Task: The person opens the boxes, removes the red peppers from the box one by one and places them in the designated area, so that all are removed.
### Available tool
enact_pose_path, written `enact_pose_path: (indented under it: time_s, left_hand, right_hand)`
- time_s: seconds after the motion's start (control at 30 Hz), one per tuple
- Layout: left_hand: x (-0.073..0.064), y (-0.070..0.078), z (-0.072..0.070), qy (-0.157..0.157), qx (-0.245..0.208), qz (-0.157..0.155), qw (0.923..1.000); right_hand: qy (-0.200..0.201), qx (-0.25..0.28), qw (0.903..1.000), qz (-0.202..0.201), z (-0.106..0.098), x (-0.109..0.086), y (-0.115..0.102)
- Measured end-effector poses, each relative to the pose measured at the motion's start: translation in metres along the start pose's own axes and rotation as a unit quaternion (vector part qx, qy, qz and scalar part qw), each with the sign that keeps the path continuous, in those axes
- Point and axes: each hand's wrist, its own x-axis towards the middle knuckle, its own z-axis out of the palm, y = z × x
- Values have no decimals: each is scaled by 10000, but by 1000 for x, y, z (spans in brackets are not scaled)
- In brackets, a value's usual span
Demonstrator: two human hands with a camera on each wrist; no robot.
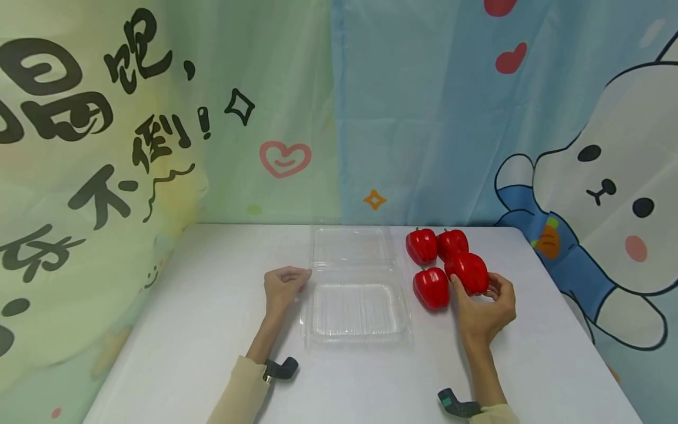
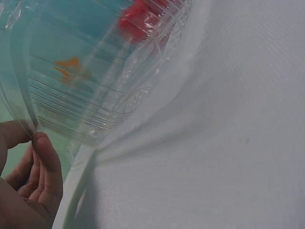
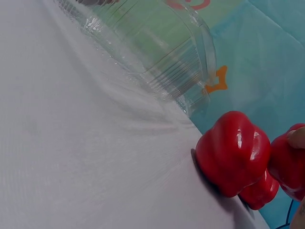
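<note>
A clear plastic clamshell box (image 1: 357, 309) lies on the white table with its lid folded back toward the wall. My left hand (image 1: 284, 288) pinches the box's left rim between thumb and forefinger; the left wrist view shows this pinch (image 2: 35, 167) closely. On the right, my right hand (image 1: 487, 309) grips a red bell pepper (image 1: 467, 272) between thumb and fingers. Close around it are three more red bell peppers: one nearer me (image 1: 431, 288), and two farther back, a left one (image 1: 421, 246) and a right one (image 1: 452, 242). In the right wrist view the gripped pepper (image 3: 288, 164) is partly cut off.
The white table (image 1: 212, 330) ends at a back edge against a printed curtain (image 1: 392, 118) with a cartoon bear and lettering. Dark wrist devices sit on the left forearm (image 1: 282, 368) and right forearm (image 1: 458, 405).
</note>
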Motion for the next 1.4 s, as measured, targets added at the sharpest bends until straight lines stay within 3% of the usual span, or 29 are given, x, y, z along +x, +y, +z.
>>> enact_pose_path:
  time_s: [0.67,0.97,1.4]
  left_hand:
    - [1,-1,0,-1,24,23,10000]
    - [0,-2,0,-6,-63,15,10000]
    - [-1,-1,0,53,140,117,9998]
  right_hand:
    - [-19,-59,9996,258,1,-3,13]
    - [-269,-309,9960,798,1,-3,12]
    - [-453,-366,9934,991,0,-6,19]
